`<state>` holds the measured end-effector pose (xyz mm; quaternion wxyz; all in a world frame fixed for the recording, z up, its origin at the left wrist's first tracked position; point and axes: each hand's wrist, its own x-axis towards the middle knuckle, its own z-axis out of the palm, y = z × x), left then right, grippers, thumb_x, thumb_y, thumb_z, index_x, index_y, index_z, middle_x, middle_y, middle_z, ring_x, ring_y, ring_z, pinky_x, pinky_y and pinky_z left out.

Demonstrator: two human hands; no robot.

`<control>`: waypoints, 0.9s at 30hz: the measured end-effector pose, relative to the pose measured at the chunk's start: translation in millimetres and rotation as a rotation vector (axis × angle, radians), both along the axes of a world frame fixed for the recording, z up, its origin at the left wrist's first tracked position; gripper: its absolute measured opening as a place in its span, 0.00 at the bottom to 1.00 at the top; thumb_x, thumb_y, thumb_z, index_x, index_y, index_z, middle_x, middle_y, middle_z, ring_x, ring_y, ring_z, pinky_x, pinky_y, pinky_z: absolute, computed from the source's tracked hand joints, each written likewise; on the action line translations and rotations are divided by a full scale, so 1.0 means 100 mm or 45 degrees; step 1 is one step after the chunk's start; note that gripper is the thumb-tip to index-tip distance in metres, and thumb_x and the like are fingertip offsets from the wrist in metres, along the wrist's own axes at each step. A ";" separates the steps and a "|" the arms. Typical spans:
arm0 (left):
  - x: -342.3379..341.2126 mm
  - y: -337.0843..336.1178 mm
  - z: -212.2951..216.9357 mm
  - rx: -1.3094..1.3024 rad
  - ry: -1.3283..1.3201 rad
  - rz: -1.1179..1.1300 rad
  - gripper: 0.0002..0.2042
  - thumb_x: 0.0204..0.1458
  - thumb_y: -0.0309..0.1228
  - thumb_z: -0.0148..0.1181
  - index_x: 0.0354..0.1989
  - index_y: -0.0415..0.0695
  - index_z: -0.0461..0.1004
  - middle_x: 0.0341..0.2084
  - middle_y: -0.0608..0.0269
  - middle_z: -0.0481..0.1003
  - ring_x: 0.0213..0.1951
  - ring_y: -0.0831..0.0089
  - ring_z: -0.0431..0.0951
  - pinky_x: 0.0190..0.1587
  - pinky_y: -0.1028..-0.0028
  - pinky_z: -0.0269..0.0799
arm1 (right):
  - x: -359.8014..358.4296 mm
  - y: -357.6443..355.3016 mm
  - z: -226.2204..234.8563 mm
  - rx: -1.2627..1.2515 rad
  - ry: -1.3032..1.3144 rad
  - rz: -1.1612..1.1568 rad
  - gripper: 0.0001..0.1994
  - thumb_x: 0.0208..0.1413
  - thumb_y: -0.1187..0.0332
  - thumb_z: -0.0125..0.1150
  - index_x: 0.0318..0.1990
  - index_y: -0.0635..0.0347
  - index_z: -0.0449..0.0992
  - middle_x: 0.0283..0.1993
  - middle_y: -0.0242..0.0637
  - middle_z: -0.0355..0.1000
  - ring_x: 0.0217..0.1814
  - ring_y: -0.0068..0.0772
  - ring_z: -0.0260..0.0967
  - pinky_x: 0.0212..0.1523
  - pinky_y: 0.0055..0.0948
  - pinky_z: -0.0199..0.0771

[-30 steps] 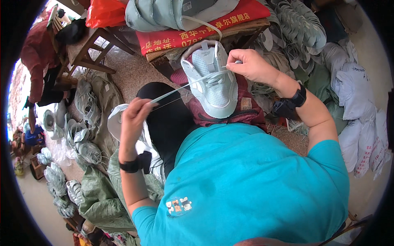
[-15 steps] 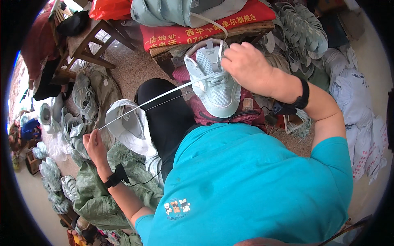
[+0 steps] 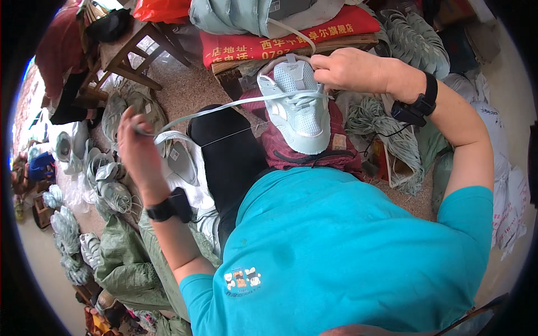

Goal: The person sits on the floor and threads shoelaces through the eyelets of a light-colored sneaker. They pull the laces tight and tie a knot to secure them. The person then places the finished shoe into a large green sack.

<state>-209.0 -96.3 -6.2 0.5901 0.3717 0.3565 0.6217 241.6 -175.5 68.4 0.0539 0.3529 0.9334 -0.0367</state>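
A pale mint sneaker (image 3: 307, 124) rests on maroon cloth (image 3: 342, 147) at my lap, toe toward me, partly laced. A flat pale shoelace (image 3: 224, 106) runs from its eyelets across to the left, sagging a little. My left hand (image 3: 140, 151), slightly blurred, is closed on the far stretch of that lace. At the sneaker's upper right edge, by the eyelets, my right hand (image 3: 358, 68) has its fingers closed on the shoe's side; the fingertips are partly hidden. A white shoe upper (image 3: 199, 168) lies beside my black-clad left leg (image 3: 227, 140).
Ahead stands a low wooden bench (image 3: 353, 42) with a red cloth (image 3: 224, 47) and more shoe uppers. Bundled laces (image 3: 381, 123) hang at the right, near stacked uppers (image 3: 417, 42). Green sacks (image 3: 123, 263) lie to the left, below a wooden stool (image 3: 126, 56). White sacks (image 3: 507, 179) line the right.
The lace has gone from taut to slack and curved. My left hand has risen and turned, nearer the far side. My right hand stays by the sneaker's side, its arm swung outward.
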 end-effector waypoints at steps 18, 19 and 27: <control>1.78 -0.82 -0.32 -0.358 0.257 -0.811 0.10 0.61 0.29 0.58 0.42 0.34 0.73 0.32 0.62 0.78 0.32 0.78 0.77 0.37 0.77 0.74 | -0.75 -0.42 0.06 -1.110 0.990 -0.348 0.08 0.58 0.68 0.59 0.31 0.64 0.77 0.32 0.36 0.69 0.37 0.32 0.70 0.39 0.30 0.69; 1.78 -0.82 -0.31 -0.349 0.290 -0.828 0.09 0.61 0.29 0.58 0.42 0.34 0.73 0.32 0.62 0.78 0.32 0.78 0.77 0.37 0.77 0.74 | -0.74 -0.42 0.03 -0.896 0.878 -0.310 0.08 0.58 0.67 0.60 0.32 0.63 0.77 0.33 0.38 0.69 0.37 0.35 0.70 0.39 0.32 0.70; 1.84 -0.78 -0.25 -0.186 0.492 -0.763 0.06 0.60 0.27 0.57 0.41 0.37 0.71 0.29 0.63 0.77 0.30 0.81 0.76 0.35 0.80 0.74 | -0.52 -0.25 -0.21 0.242 0.401 -0.390 0.07 0.48 0.76 0.58 0.37 0.62 0.72 0.37 0.41 0.67 0.40 0.44 0.71 0.37 0.35 0.75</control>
